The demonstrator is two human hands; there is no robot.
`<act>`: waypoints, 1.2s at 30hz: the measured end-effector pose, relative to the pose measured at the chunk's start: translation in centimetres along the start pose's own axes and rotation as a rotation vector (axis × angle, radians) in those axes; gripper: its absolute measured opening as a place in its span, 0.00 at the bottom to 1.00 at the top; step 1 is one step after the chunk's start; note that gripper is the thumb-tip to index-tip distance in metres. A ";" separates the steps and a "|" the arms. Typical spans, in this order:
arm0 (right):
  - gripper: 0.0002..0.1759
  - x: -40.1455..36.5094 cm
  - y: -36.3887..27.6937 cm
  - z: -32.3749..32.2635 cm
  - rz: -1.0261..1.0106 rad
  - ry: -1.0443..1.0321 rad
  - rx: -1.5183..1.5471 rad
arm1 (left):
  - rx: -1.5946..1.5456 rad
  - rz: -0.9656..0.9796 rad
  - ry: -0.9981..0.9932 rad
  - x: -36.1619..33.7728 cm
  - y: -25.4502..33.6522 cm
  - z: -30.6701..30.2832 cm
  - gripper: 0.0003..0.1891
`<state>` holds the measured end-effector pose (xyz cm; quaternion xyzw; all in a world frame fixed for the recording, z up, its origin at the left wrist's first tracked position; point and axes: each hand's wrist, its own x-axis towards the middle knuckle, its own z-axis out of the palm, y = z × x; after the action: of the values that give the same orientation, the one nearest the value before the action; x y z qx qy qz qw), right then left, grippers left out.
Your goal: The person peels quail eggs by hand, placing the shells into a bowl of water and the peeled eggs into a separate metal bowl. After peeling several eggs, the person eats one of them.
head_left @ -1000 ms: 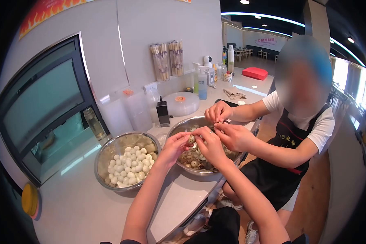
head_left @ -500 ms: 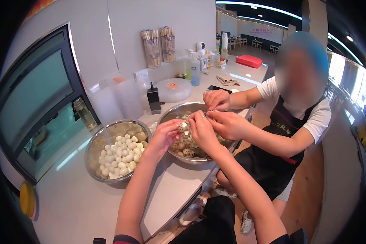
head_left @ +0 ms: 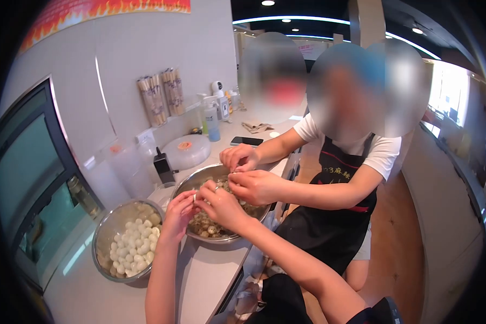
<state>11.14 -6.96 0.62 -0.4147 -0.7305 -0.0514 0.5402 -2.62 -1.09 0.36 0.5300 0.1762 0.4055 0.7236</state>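
Note:
My left hand (head_left: 179,217) holds a small quail egg (head_left: 194,198), mostly hidden by the fingers, with a bit of white showing. The bent fingers of my right hand (head_left: 221,206) are closed at the same egg. Both hands are over the near-left side of a steel bowl (head_left: 197,175) with speckled quail eggs (head_left: 213,229) and shell pieces in it. To the left, a second steel bowl (head_left: 109,229) contains many peeled white eggs (head_left: 134,245).
Across the shell bowl, a co-worker's hands (head_left: 254,184) pinch something small. Behind it are a round plastic lid (head_left: 186,152), a phone (head_left: 247,141), a black device (head_left: 163,166) and a pump bottle (head_left: 213,123). The counter's edge (head_left: 237,278) runs near my right forearm.
The view has swung right, so the bowls appear farther left and lower. My hands have drawn together, covering most of the egg that showed speckled shell and white before.

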 end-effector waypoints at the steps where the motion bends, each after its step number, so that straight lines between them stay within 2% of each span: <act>1: 0.07 -0.1 0.0 0.1 -0.016 -0.007 -0.009 | 0.016 0.009 0.008 0.1 -0.2 -0.3 0.11; 3: 0.09 -0.3 0.4 0.6 0.008 -0.018 -0.006 | 0.048 0.042 0.043 0.3 -0.6 -0.4 0.10; 4: 0.09 -0.3 0.6 0.8 -0.051 -0.004 -0.057 | 0.060 0.066 0.069 0.2 -0.6 -0.1 0.10; 8: 0.08 -0.7 1.0 1.4 0.048 -0.066 -0.097 | 0.090 0.042 0.094 0.4 -0.8 -0.4 0.10; 12: 0.08 -0.6 1.2 1.4 0.044 0.001 -0.079 | 0.087 0.061 0.091 0.3 -0.8 -0.3 0.11; 18: 0.07 -1.1 2.5 2.0 0.087 -0.011 -0.121 | 0.041 -0.014 0.144 0.0 -0.1 0.1 0.11; 20: 0.07 -0.8 1.3 1.1 0.216 -0.056 -0.044 | -0.011 0.041 0.096 0.5 -1.0 -1.0 0.11; 22: 0.04 -0.6 1.3 1.2 0.153 0.013 -0.037 | 0.029 0.033 0.062 0.5 -1.0 -1.0 0.12; 33: 0.07 -0.2 0.7 0.6 0.124 -0.012 0.055 | 0.040 0.051 0.056 0.0 -0.6 0.6 0.11; 36: 0.06 -0.2 1.0 0.7 0.051 0.003 -0.035 | 0.074 0.006 0.017 -0.1 -0.3 0.2 0.10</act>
<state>11.34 -6.08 -0.24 -0.4426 -0.7178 -0.0511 0.5350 -2.42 -1.28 0.09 0.5535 0.1956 0.4054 0.7007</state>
